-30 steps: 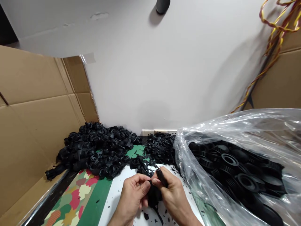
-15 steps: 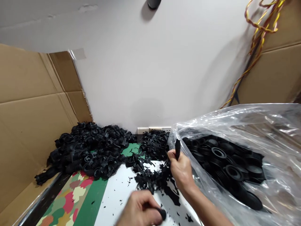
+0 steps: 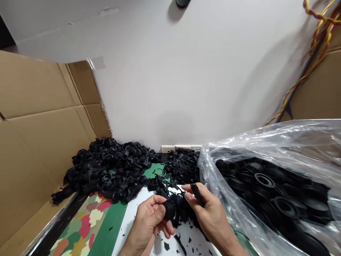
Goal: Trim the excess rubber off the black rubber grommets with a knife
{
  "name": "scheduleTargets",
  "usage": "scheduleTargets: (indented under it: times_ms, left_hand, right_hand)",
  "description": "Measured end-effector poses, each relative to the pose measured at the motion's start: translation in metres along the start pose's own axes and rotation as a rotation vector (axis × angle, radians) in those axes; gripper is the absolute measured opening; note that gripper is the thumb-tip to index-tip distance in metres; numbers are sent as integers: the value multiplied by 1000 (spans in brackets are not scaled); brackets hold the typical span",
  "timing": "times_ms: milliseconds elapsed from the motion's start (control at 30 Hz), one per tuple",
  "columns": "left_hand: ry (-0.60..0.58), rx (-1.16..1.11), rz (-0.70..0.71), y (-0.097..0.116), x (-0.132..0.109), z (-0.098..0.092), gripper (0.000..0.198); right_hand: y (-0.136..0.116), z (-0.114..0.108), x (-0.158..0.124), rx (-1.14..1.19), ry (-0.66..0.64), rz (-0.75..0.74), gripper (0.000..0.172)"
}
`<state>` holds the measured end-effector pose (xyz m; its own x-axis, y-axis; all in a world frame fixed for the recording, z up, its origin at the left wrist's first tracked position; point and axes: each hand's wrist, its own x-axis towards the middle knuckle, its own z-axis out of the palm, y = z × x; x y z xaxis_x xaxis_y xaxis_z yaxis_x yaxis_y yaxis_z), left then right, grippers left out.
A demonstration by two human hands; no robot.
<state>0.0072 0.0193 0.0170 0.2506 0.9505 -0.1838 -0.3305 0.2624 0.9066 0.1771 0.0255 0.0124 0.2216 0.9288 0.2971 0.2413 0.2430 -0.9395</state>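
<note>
My left hand (image 3: 148,218) pinches a round, ribbed black rubber bellows (image 3: 169,209) between thumb and fingers. Close by on the right, my right hand (image 3: 211,215) is closed around a dark, narrow tool-like piece (image 3: 197,195) whose working end I cannot make out. Loose black scraps (image 3: 183,167) are heaped behind both hands and partly hidden by them. Beneath the hands, more bits lie scattered over a white board (image 3: 133,213).
At the left, a big pile of ribbed black rubber parts (image 3: 119,167) leans toward a cardboard wall (image 3: 48,106). A clear plastic bag (image 3: 239,145) of black rubber parts stands on the right. Twisted yellow-red wires (image 3: 301,81) hang above it; a socket strip (image 3: 168,148) runs along the wall.
Both hands have come together over the white board. My left hand has risen with the bellows, and my right hand has moved down beside it. The view has shifted slightly.
</note>
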Motion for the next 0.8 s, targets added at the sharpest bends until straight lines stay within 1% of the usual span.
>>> scheduleTargets:
  times_ms: [100,200,333,500,633,700,800]
  left_hand:
    - [62,-32,15,-1,1,0,39]
    - [117,-44,33,0,0,1,40]
    - [150,-51,25,1,-2,1,42]
    - [132,-53,32,1,-2,2,50]
    - [155,-12,39,1,-1,2,42]
    - [185,16,46,1,-1,2,38]
    - [227,51,57,2,-1,3,36]
  right_hand:
    - [-1,3,-3,107,-20,150,24]
    - [0,8,-7,243,-101,278,31]
    - [1,11,-11,278,-187,376,34]
    - [2,12,-11,263,-220,368,30]
    - [5,12,-12,247,-214,320,28]
    - [5,12,-13,231,-218,285,24]
    - [3,12,-16,151,-215,181,17]
